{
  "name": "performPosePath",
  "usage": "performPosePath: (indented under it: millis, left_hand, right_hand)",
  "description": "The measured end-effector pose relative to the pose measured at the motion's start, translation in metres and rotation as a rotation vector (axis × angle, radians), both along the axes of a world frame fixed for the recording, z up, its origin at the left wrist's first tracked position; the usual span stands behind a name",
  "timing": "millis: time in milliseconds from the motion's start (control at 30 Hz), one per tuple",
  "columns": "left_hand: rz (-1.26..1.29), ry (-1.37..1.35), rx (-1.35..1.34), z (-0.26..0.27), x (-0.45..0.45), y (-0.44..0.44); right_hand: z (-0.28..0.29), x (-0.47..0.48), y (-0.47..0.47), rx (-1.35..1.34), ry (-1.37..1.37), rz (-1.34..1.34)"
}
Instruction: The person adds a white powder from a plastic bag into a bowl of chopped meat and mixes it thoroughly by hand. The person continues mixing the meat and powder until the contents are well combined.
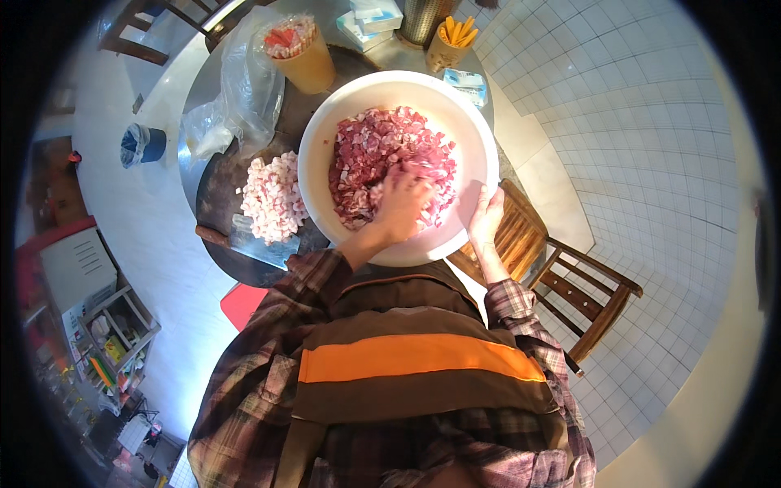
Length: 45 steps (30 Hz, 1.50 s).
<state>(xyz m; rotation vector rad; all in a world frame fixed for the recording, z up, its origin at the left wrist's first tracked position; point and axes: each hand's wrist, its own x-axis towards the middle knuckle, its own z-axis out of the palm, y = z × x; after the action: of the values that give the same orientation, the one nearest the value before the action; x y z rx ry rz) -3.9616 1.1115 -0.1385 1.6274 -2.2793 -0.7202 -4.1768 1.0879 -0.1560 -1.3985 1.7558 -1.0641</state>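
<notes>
A large white basin (317,201) holds diced red meat (378,143) mixed with paler fatty bits. My left hand (403,204) is down in the meat, blurred by motion, and its fingertips are buried, so their grip cannot be made out. On the basin's right side, my right hand (486,213) grips the wall near the rim, thumb up and fingers partly hidden. Left of the basin, a pile of pale diced fat (274,198) lies on a dark round board (213,183). A cleaver (259,241) with a wooden handle lies flat by the pile, partly under it.
Behind the basin stand a straw-filled tub (305,64), tissue packs (369,24) and a paper cup (448,52) of yellow sticks. Clear plastic bags (244,91) lie at the back left. A wooden chair (567,293) is close on my right; a lined bin (143,145) stands left.
</notes>
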Motion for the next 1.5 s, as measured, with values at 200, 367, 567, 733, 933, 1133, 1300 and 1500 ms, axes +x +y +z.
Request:
performPosePath:
  millis: [200,367,567,733,933,1133,1300,1500]
  left_hand:
    - [-0.172,-0.258,-0.288,-0.012,0.044,-0.058]
    - [0.204,0.054,0.012,-0.034,0.099,-0.110]
    - [0.427,0.523,0.384,-0.063,0.105,-0.096]
    - [0.304,0.873,0.688,-0.053,0.061,-0.044]
    - [0.072,0.323,0.123,-0.010,-0.015,-0.015]
    - [-0.188,-0.187,-0.444,-0.017,0.019,-0.088]
    - [-0.172,-0.229,-0.030,-0.038,0.090,-0.136]
    - [0.234,-0.246,0.065,-0.020,0.107,-0.058]
  right_hand:
    - [0.009,0.000,0.002,0.063,0.015,0.007]
    - [0.008,0.001,0.002,0.078,0.006,0.002]
    - [0.006,0.004,0.003,0.044,0.008,-0.024]
    - [0.008,0.003,0.003,0.095,0.011,-0.009]
    - [0.014,0.005,0.002,0.069,0.051,-0.001]
    - [0.017,0.006,0.002,0.085,-0.067,0.021]
    - [0.012,0.005,0.002,0.065,-0.049,-0.011]
    - [0.006,0.003,0.005,0.079,-0.018,-0.033]
